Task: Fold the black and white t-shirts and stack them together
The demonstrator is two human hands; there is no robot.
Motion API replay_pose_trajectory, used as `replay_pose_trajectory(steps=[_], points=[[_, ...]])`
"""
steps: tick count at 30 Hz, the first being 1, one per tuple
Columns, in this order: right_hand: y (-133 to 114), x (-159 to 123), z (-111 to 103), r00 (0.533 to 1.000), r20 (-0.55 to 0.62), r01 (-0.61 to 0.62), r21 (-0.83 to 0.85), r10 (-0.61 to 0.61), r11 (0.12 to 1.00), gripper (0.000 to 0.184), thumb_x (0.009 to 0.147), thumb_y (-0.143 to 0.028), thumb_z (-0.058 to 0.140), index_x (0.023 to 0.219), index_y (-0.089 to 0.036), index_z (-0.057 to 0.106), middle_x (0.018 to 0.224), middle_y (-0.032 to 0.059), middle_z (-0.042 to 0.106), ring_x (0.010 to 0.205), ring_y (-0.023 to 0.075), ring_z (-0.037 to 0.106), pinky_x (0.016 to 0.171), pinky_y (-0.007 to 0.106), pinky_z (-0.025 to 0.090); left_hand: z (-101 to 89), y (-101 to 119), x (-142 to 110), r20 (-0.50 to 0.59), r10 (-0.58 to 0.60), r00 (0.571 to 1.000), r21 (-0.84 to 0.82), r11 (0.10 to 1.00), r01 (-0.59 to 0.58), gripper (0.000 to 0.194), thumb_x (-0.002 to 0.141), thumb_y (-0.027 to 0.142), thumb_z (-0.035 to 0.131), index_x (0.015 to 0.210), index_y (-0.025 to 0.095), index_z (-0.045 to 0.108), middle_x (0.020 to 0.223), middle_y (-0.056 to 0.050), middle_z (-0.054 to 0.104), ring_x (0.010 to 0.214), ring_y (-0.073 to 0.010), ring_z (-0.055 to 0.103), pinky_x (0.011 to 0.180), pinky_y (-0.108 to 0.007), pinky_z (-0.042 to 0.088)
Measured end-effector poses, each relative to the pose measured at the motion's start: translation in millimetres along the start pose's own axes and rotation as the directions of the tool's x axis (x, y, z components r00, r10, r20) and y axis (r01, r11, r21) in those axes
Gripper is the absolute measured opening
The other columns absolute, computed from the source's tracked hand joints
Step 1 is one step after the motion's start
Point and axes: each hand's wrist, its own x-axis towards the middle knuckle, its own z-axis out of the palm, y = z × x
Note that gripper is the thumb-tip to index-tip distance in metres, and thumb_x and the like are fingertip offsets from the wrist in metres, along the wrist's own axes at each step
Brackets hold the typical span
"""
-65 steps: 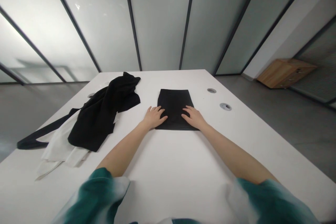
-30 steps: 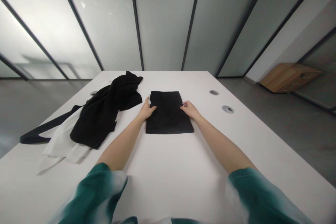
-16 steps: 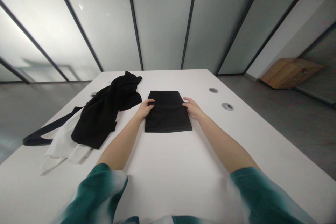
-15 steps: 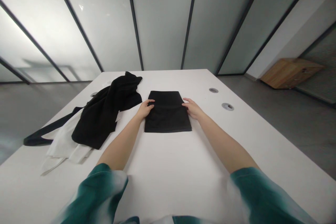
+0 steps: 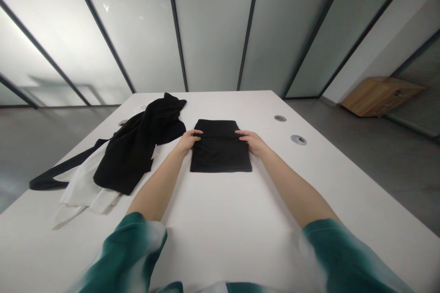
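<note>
A folded black garment (image 5: 221,151) lies flat on the white table in front of me, its kind not clear from the folds. At its left edge my left hand (image 5: 188,140) pinches the cloth between thumb and fingers. My right hand (image 5: 253,142) grips the opposite edge in the same way, fingertips resting over the top of the fabric. Both hands hold it in its farther half, and the near hem lies straight.
Left of the hands, a loose heap of black clothing (image 5: 137,146) lies over white cloth (image 5: 84,185) and a dark strip of fabric (image 5: 51,178). Two round cable grommets (image 5: 299,139) sit in the table (image 5: 220,219) on the right. A wooden cabinet (image 5: 374,96) stands beyond on the floor.
My right hand has moved slightly left, its fingers now farther over the garment's edge. The garment has shifted a little to the right. My left hand stays at its edge.
</note>
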Motion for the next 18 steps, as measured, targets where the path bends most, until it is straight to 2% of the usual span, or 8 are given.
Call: replay_pose_trajectory(steps=[5, 10, 13, 15, 17, 18], points=[[-0.7, 6.6, -5.6, 0.991, -0.005, 0.135, -0.041, -0.136, 0.990, 0.058, 0.057, -0.001, 0.054, 0.109, -0.022, 0.069, 0.109, 0.0017, 0.075, 0.102, 0.0182, 0.067, 0.101, 0.036, 0.047, -1.0, 2.2, -1.0, 0.029, 0.015, 0.999, -0.083, 0.996, -0.012, 0.051, 0.064, 0.009, 0.065, 0.114, 0.017, 0.070, 0.093, -0.006, 0.074, 0.085, -0.0200, 0.070, 0.078, -0.033, 0.057], [-13.6, 24.9, -14.2, 0.981, -0.025, 0.182, -0.202, -0.191, 0.962, 0.050, 0.055, -0.003, 0.053, 0.099, -0.018, 0.072, 0.096, 0.0025, 0.076, 0.097, 0.0194, 0.067, 0.100, 0.037, 0.047, 1.3, 12.9, 9.5, 0.115, 0.086, 0.990, -0.052, 0.995, -0.080, 0.052, 0.061, 0.007, 0.067, 0.113, 0.014, 0.070, 0.096, -0.006, 0.075, 0.093, -0.0203, 0.069, 0.094, -0.036, 0.052], [-33.8, 45.2, -13.3, 0.965, -0.055, 0.232, -0.283, -0.258, 0.931, 0.046, 0.056, -0.005, 0.055, 0.097, -0.016, 0.072, 0.091, 0.0027, 0.075, 0.095, 0.0204, 0.067, 0.101, 0.040, 0.045, 2.5, 36.5, 28.9, 0.125, 0.122, 0.985, 0.077, 0.988, -0.132, 0.055, 0.061, 0.007, 0.068, 0.116, 0.012, 0.068, 0.095, -0.007, 0.074, 0.092, -0.0220, 0.069, 0.094, -0.039, 0.052], [-52.2, 60.8, -9.5, 0.933, -0.086, 0.308, -0.313, -0.350, 0.899, 0.048, 0.056, -0.005, 0.053, 0.099, -0.015, 0.072, 0.093, 0.0041, 0.075, 0.096, 0.0210, 0.067, 0.102, 0.041, 0.044, 2.8, 59.6, 44.5, 0.076, 0.191, 0.979, 0.206, 0.957, -0.203, 0.054, 0.063, 0.008, 0.066, 0.117, 0.011, 0.068, 0.098, -0.008, 0.074, 0.093, -0.0240, 0.068, 0.093, -0.040, 0.052], [-70.9, 74.3, -4.9, 0.882, -0.106, 0.406, -0.322, -0.459, 0.855, 0.050, 0.056, -0.006, 0.050, 0.102, -0.013, 0.071, 0.098, 0.0062, 0.074, 0.099, 0.0215, 0.066, 0.102, 0.041, 0.044, 2.4, 84.5, 57.6, 0.015, 0.339, 0.941, 0.337, 0.884, -0.324, 0.051, 0.065, 0.009, 0.062, 0.116, 0.011, 0.069, 0.105, -0.010, 0.072, 0.100, -0.0257, 0.066, 0.097, -0.041, 0.050], [-78.5, 78.9, -3.0, 0.854, -0.107, 0.455, -0.323, -0.510, 0.830, 0.052, 0.057, -0.007, 0.049, 0.104, -0.013, 0.070, 0.101, 0.0073, 0.074, 0.100, 0.0217, 0.066, 0.103, 0.041, 0.044, 2.0, 95.5, 61.8, -0.004, 0.426, 0.905, 0.395, 0.832, -0.390, 0.050, 0.067, 0.010, 0.061, 0.116, 0.012, 0.069, 0.110, -0.010, 0.071, 0.105, -0.0261, 0.065, 0.100, -0.041, 0.048]])
